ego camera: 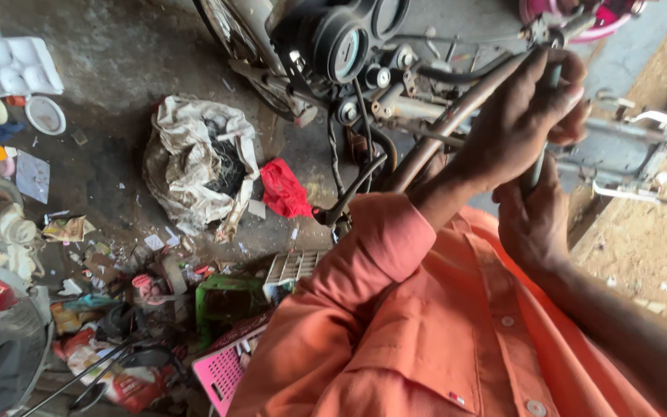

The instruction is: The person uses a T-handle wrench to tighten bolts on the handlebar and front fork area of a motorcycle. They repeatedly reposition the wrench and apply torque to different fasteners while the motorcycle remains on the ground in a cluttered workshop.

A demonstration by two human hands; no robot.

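Note:
I look down along my orange shirt at a motorcycle's front end. My left hand (520, 116) is wrapped around the upper part of a thin metal tool shaft (543, 108) beside the rusty handlebar (449, 123). Just below it, my right hand (533, 220) grips the same shaft lower down. The tool's tip sits near the handlebar clamp and is hidden by my fingers. The round gauges (343, 46) and black cables (357, 181) lie left of my hands.
On the dirty concrete floor lie a crumpled white sack (194, 162), a red rag (283, 189), a pink plastic basket (221, 371), a white tray (11, 66) and scattered litter. A metal rack (642, 154) stands at right beside sandy ground.

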